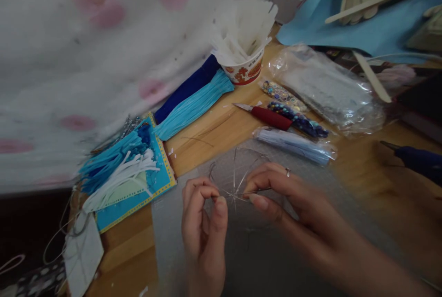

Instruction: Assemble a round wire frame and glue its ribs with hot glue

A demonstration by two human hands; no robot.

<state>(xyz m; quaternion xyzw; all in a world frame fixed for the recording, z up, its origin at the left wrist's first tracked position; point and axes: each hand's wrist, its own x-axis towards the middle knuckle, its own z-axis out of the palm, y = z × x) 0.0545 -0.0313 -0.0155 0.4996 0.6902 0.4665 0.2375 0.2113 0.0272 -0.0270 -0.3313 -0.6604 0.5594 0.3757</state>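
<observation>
Between my two hands, over a grey mat [172, 237], is a star of thin wires [235, 194] that radiate from one centre. With thumb and forefinger, my left hand [205, 228] pinches one wire end on the left of it. My right hand [286, 200], with a ring on one finger, pinches another wire on the right side. Some wires stick up and away from the centre, and their far ends are blurred. A blue bundle in clear wrapping [295, 145] lies just beyond my right hand.
A red-handled knife [271, 116] lies beyond my hands, beside bagged beads [300, 119]. A paper cup [243, 69] holds white strips. Turquoise strands [196, 103] and a blue card [120, 214] are at left. A blue-handled tool [417, 161] sits at right, below a plastic bag [331, 90].
</observation>
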